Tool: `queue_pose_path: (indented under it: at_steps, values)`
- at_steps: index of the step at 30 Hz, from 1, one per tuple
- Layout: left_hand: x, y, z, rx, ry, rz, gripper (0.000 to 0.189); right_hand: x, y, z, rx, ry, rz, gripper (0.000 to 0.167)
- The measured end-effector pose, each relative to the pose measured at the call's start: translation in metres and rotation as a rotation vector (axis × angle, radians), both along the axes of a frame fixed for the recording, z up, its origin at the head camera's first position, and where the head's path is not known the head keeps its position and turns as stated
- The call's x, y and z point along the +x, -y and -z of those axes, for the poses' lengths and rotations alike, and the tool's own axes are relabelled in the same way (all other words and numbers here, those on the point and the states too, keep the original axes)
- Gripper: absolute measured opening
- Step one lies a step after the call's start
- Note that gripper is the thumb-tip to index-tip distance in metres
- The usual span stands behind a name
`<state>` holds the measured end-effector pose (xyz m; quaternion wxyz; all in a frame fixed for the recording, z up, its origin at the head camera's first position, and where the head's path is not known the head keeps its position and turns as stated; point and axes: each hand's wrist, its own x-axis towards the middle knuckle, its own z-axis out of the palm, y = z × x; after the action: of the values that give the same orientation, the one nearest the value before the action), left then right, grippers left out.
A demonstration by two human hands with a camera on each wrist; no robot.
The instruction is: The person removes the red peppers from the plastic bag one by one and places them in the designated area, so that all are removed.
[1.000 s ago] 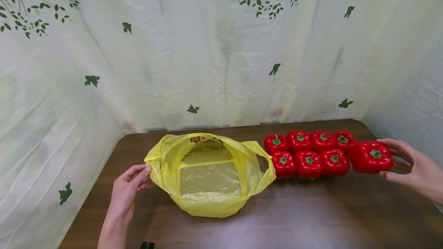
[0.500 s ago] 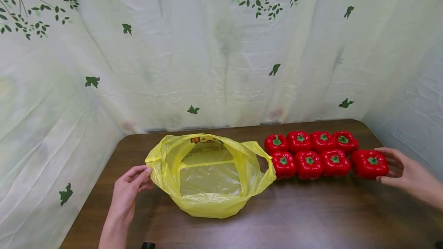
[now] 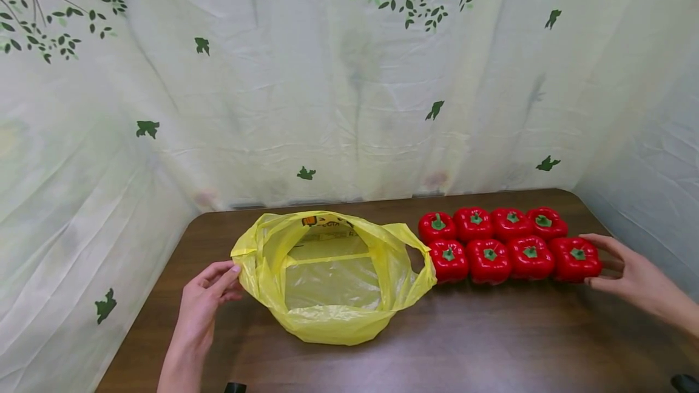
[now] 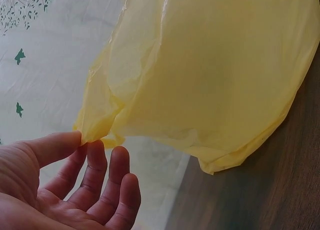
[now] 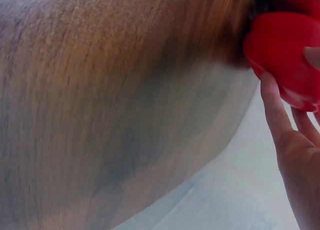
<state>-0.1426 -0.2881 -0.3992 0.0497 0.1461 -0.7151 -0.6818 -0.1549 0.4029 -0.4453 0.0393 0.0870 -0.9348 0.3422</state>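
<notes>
A yellow plastic bag stands on the table with its mouth spread wide and its inside visible. My left hand pinches the bag's left edge between thumb and fingertips, as the left wrist view also shows. To the right of the bag, several red bell peppers with green stems sit in two rows. My right hand holds the rightmost red bell pepper of the front row, thumb on the near side and fingers on the far side. That pepper touches its neighbour.
The brown wooden table has a back edge close to a pale curtain printed with leaves. The bag's right handle loop lies against the nearest peppers. A small black object shows at the bottom edge.
My right hand has lowered the pepper and moved it left, closing the gap to the front row. The left hand and the bag have stayed practically still.
</notes>
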Motion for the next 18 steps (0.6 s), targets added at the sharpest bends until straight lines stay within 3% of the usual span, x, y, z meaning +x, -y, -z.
queue_pose_path:
  at_steps: [18]
  values:
    - [-0.0001,-0.0011,0.0015,-0.002,-0.016,0.001,0.023,-0.0039,0.0053,0.0011,-0.038,0.028,-0.028,0.081]
